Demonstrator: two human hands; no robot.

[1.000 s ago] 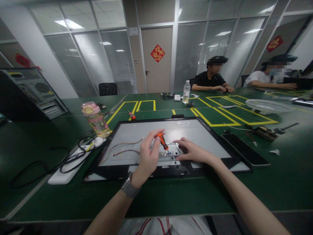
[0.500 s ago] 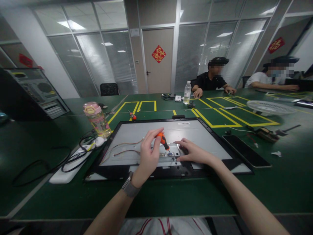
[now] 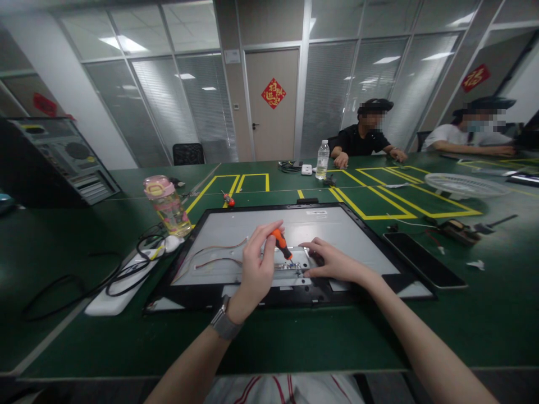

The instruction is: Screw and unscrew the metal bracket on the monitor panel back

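A flat screen panel (image 3: 345,235) with a black frame and grey metal back lies in front of me. My left hand (image 3: 257,261) is closed around the handle of an orange and black screwdriver (image 3: 281,241), which leans with its tip down on a small metal bracket (image 3: 290,267) near the panel's front edge. On the bracket's right side rests my right hand (image 3: 330,261), thumb and forefinger apart, their tips touching its edge. Whether something small sits under those fingertips I cannot make out. Thin wires (image 3: 219,260) run across the panel left of the bracket.
Left of the panel are a white power strip (image 3: 115,286) with black cables and a pink-lidded bottle (image 3: 168,207). A phone (image 3: 423,259) lies to the right, near a walkie-talkie-like device (image 3: 461,231). Behind stand a water bottle (image 3: 322,160) and a small red screwdriver (image 3: 228,200). Two people sit across.
My left hand and the screwdriver have barely shifted; the tip stays on the bracket. My right hand keeps its place. Across the table, a person's hand has moved slightly.
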